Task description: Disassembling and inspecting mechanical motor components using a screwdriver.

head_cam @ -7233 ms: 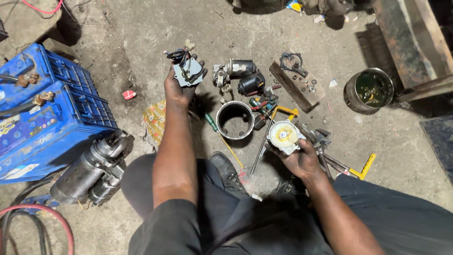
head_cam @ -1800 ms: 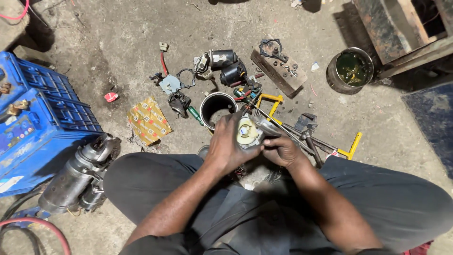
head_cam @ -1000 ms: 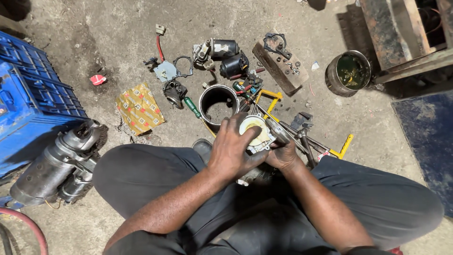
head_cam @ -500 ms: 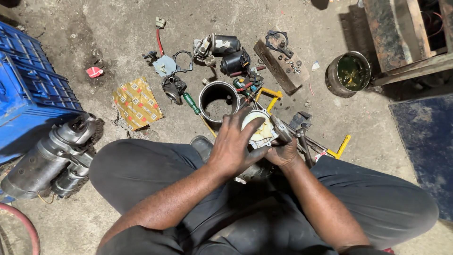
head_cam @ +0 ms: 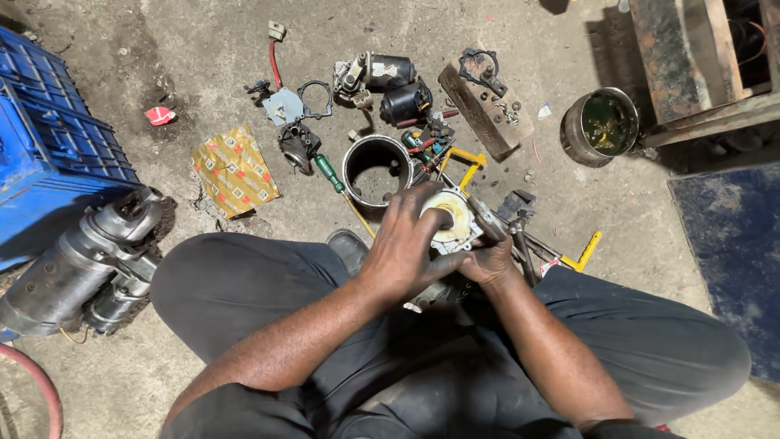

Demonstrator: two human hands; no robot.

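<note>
I'm pressing my left hand (head_cam: 402,248) down over the round cream-faced motor part (head_cam: 449,221) at frame centre, the right hand (head_cam: 487,262) cupping it from beneath; best keeping it square and steady, both grips holding it.

Flat yellow packet with red squares (head_cam: 234,171), on floor, left of parts

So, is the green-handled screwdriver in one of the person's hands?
No, the green-handled screwdriver lies on the floor beside the open metal cylinder, apart from both hands.
</note>
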